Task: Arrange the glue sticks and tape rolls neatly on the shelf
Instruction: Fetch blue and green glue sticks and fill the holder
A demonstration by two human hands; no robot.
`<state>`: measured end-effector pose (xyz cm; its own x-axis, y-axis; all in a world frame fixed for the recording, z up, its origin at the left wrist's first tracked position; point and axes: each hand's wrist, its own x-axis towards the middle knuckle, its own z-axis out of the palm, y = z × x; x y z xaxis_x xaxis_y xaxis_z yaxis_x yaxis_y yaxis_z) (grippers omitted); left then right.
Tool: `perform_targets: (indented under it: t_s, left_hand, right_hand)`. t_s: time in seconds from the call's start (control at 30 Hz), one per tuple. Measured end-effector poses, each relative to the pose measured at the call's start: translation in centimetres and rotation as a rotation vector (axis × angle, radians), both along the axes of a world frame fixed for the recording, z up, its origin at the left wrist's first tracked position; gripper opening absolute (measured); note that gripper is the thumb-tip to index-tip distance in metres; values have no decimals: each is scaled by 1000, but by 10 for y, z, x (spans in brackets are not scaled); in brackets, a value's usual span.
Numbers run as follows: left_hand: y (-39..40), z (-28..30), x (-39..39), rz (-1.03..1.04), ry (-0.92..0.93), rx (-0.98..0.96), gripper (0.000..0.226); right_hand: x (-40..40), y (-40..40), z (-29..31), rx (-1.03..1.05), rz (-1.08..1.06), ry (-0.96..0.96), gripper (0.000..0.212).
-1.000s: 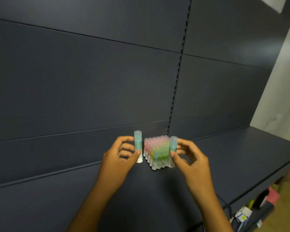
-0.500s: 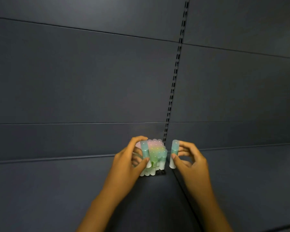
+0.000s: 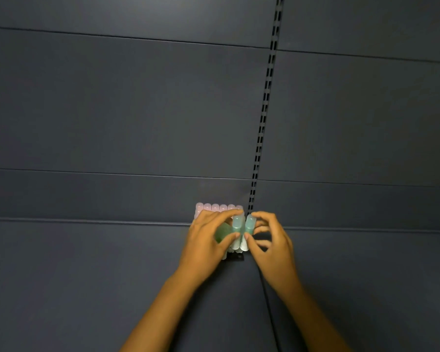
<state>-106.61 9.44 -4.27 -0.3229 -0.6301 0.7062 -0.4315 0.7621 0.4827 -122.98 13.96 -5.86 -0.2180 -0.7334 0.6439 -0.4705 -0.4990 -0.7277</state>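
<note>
Left hand [image 3: 208, 240] curled over the near left side of a block of glue sticks [image 3: 220, 212], thumb and forefinger pinching one teal-capped glue stick [image 3: 237, 231] at the block's near right corner; another green cap [image 3: 222, 233] showing blurred under the palm, its place in the block not clear. Right hand [image 3: 271, 246] just right of it, thumb and forefinger pinching a second teal-capped stick [image 3: 249, 228], remaining fingers curled loosely behind. Both held sticks upright or nearly so, caps up, white bodies down, touching or almost touching each other at the right edge of the block. Block standing on a dark grey shelf [image 3: 112, 288], pushed far back against the back panel [image 3: 125, 110], with a row of pale pink caps along its far edge, side by side and level. Middle of the block hidden by the left hand. Slotted upright strip [image 3: 264, 97] running down the back panel and ending right behind the block's far right corner. Dark seam [image 3: 269, 313] in the shelf surface running from near the block toward the near edge, passing under the right forearm. Both forearms bare, reaching in from the near side.
</note>
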Motion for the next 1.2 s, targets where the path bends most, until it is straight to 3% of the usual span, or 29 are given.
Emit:
perform_targets:
  t_s: [0.13, 1.07, 1.2]
  left_hand:
    - [-1, -14, 2, 115, -96, -44, 50]
    - [0, -26, 1, 308, -329, -175, 52]
    - [2, -19, 23, 287, -278, -177, 60]
  right_hand:
    - [0, -2, -10, -46, -7, 7, 44]
    - [-6, -7, -20, -5, 13, 90, 45]
    - [-4, -7, -19, -9, 13, 109, 48]
